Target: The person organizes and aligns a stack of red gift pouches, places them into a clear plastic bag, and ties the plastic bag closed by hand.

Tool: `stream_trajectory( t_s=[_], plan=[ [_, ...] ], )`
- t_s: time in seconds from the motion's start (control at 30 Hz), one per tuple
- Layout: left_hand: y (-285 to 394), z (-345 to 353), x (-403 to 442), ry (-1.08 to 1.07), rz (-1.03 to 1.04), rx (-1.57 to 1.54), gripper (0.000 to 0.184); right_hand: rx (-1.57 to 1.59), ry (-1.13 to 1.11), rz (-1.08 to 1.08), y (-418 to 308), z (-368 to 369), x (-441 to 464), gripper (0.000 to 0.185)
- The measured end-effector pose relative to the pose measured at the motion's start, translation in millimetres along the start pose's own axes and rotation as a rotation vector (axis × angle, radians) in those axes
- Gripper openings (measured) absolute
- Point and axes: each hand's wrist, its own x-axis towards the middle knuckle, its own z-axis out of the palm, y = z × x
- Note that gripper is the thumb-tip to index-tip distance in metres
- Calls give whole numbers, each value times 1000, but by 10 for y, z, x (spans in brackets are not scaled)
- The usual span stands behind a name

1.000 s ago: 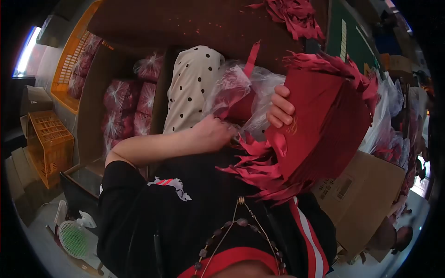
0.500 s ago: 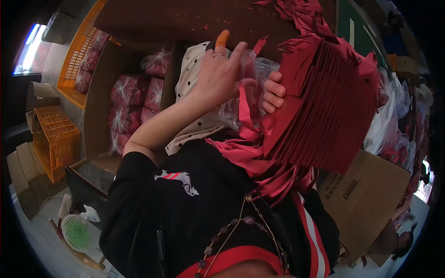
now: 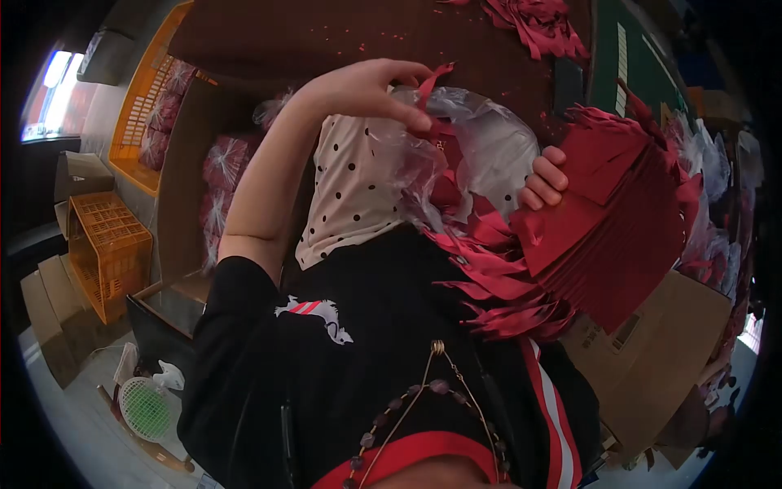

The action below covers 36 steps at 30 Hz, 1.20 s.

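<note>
Red packets, one stack, held in the right hand

Right hand (image 3: pixel 544 178): fingers curled over the near edge of the stack of red packets (image 3: pixel 607 236), gripping it. Stack: fanned, tilted, lying from two to five o'clock of those fingers, with ribbon ends (image 3: pixel 513 285) fringing its lower side at seven.
Left hand (image 3: pixel 371 88): thumb and fingers curved apart about a red strip (image 3: pixel 434 85); whether they pinch it cannot be told.
Clear plastic bag (image 3: pixel 497 134): crumpled between the hands, red showing inside; stands in the way.
Spotted cloth (image 3: pixel 350 179): beneath the left hand, at six o'clock.
Brown table (image 3: pixel 326 33): at twelve, bearing a ribbon heap (image 3: pixel 542 28).
Carton (image 3: pixel 664 350): below the stack, at five.
Orange crate (image 3: pixel 129 122): far out, at ten.
</note>
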Motion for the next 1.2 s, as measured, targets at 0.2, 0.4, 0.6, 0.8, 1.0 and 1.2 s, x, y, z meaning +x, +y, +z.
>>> stream_trajectory(
  t_s=[0.2,0.4,0.6,0.8,1.0,1.2],
  plan=[
    [273,197,591,135,-418,634,80,13,-26,-18,185,56,3,64],
    [-153,157,880,352,-75,293,40,41,-15,-51,163,-85,-144,64],
    [154,-209,972,400,-59,98,45,44,-24,-68,-63,-291,-576,64],
    [320,-231,1236,529,61,399,49,-2,-69,-109,-89,-161,-212,65],
    [338,-230,1438,663,149,699,52,-36,-115,-128,57,43,-226,65],
    [283,-114,1436,67,384,631,44,-69,-150,-141,248,226,-42,66]
  ],
)
